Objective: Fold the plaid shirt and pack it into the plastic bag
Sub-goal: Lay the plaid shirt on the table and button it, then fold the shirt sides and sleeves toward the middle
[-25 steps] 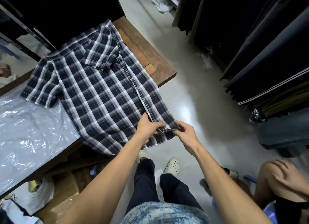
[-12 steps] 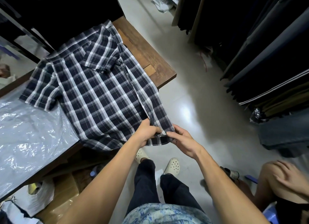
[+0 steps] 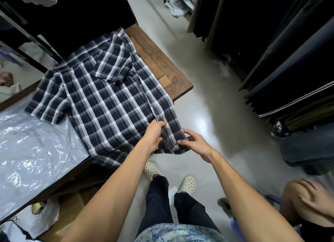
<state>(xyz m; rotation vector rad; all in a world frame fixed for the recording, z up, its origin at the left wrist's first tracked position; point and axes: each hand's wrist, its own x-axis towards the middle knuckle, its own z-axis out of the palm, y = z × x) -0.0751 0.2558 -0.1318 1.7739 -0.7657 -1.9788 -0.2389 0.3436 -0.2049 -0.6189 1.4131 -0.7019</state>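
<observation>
A dark blue and white plaid shirt [image 3: 101,100] lies front up on a wooden table [image 3: 162,68], its collar at the far end and its hem hanging over the near edge. My left hand [image 3: 153,135] pinches the button placket close to the hem. My right hand [image 3: 195,144] grips the hem's right corner with thumb and fingertips, the other fingers spread. A clear plastic bag [image 3: 36,151] lies flat on the table to the left, partly under the shirt's left sleeve.
Dark clothes hang on racks [image 3: 289,61] to the right of a pale floor aisle. A seated person's knee and hand [image 3: 307,202] are at the lower right. Bags and cardboard sit under the table [image 3: 47,216]. My feet in white clogs stand below the hem.
The hem corner has been pulled up and back toward the table. Both hands have shifted with it, the right hand regripping the corner with fingers spread.
</observation>
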